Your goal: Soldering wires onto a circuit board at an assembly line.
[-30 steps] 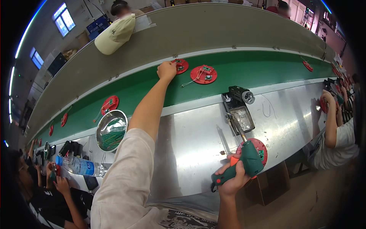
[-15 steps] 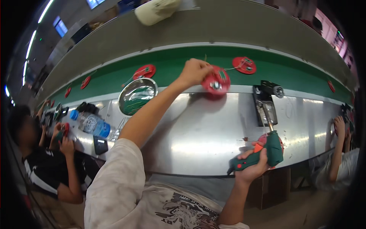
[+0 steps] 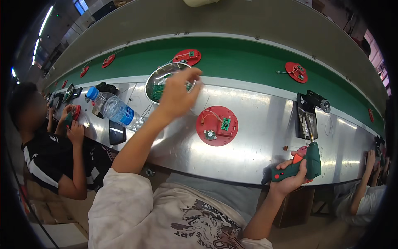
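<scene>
My left hand (image 3: 178,95) is over the near right side of a steel bowl (image 3: 148,85), fingers apart and holding nothing I can see. Thin green wires (image 3: 157,92) lie in the bowl, partly hidden by the hand. To the right of this hand, a round red plate (image 3: 205,120) lies flat on the metal bench, bearing a green circuit board, a small round part and thin wires. My right hand (image 3: 292,176) grips a green soldering gun (image 3: 314,159) with an orange trigger, its metal tip pointing away from me. Another red disc (image 3: 304,150) is mostly hidden behind the gun.
A black stand (image 3: 302,120) is at the gun's tip. Left of the bowl lie a water bottle (image 3: 118,110) and a phone (image 3: 117,133). Several red plates ride on the green belt (image 3: 240,62) along the back. Co-workers sit at left (image 3: 62,166) and right.
My left hand has let go of the red plate, now flat on the bench, and moved left to the bowl. The right hand still holds the gun. The view has shifted.
</scene>
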The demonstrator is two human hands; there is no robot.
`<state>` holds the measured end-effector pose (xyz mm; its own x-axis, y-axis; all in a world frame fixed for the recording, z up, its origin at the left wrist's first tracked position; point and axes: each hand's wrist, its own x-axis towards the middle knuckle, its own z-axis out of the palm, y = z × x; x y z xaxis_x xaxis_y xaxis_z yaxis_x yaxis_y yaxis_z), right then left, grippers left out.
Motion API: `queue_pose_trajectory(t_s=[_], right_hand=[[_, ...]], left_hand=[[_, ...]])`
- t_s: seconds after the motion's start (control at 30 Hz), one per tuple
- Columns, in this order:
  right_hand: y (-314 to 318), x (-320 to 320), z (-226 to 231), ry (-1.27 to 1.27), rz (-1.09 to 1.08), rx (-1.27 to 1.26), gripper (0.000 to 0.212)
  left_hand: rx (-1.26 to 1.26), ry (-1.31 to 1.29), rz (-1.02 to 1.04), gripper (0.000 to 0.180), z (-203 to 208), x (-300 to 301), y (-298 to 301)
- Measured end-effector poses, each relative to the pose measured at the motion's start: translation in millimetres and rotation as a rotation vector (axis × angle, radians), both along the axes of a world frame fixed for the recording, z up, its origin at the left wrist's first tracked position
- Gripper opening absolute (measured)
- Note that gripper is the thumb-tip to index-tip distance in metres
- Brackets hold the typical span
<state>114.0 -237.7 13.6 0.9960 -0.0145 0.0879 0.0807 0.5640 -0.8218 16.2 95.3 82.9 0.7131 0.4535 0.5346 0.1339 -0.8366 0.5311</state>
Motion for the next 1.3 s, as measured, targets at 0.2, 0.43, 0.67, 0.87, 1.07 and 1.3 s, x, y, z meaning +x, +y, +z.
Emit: queue_pose_trajectory(t_s=[0.2, 0.43, 0.67, 0.87, 1.07, 1.3], right_hand=[[-4, 3, -7, -0.021, 0.043, -0.045, 0.037], [-7, 2, -5, -0.038, 0.079, -0.009, 0.038], [-7, 2, -4, -0.073, 0.155, -0.002, 0.037], [-9, -4, -6, -0.205, 0.356, -0.108, 0.051], [-12, -33, 5, -0.296, 0.530, -0.466, 0.061], [-3, -48, 8, -0.270, 0.548, -0.654, 0.059]], left_hand=[[0.274, 0.339, 0.196, 0.014, -27, -12, 63], [-0.012, 0.451, 0.216, 0.014, -43, -2, 72], [0.281, -0.044, 0.046, 0.015, -33, -11, 61], [-0.081, -0.135, -0.188, 0.008, 13, -29, -16], [-0.013, -0.080, -0.372, 0.009, -39, -23, -39], [0.078, -0.102, -0.345, 0.010, -71, -20, -41]])
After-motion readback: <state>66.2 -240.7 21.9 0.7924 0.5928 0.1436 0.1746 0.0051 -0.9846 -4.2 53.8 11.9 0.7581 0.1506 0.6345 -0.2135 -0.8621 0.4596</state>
